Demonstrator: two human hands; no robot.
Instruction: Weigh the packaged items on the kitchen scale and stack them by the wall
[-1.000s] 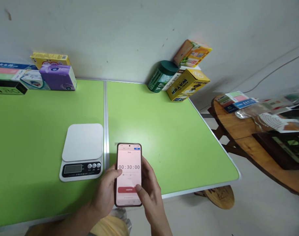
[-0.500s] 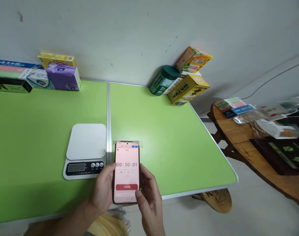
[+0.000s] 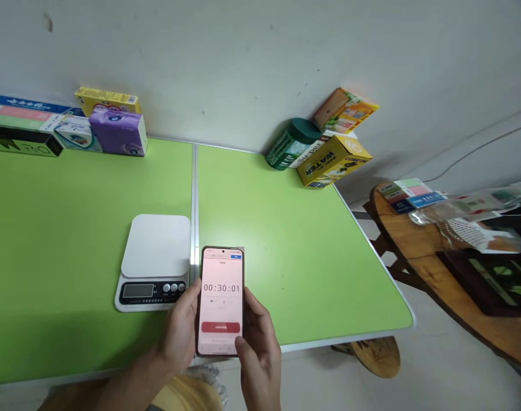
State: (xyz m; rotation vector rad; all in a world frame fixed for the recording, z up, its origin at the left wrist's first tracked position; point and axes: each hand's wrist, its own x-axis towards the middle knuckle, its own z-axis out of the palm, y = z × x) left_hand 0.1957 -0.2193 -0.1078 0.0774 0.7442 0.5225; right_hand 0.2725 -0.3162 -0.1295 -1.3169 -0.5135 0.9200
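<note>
A phone [image 3: 221,302] with a lit pink screen reading 00:30:01 is held upright over the front edge of the green table. My left hand [image 3: 180,328] grips its left side, with the thumb along the edge. Around the right side and lower corner are the fingers of my right hand [image 3: 261,348], its thumb by the bottom right of the screen. Just left of the phone, a white kitchen scale [image 3: 156,246] lies on the table with nothing on its plate and a dark display.
Along the wall at the back left stand several boxes, including a purple pack [image 3: 118,132]. A green tub [image 3: 293,142] and a yellow box [image 3: 332,162] stand at the back right. Beyond the green table [image 3: 260,228] is a wooden table [image 3: 408,237] holding packages.
The view has shifted slightly, so the scale and boxes appear a little further right. Both hands keep their hold on the phone, and the displayed digits look the same.
</note>
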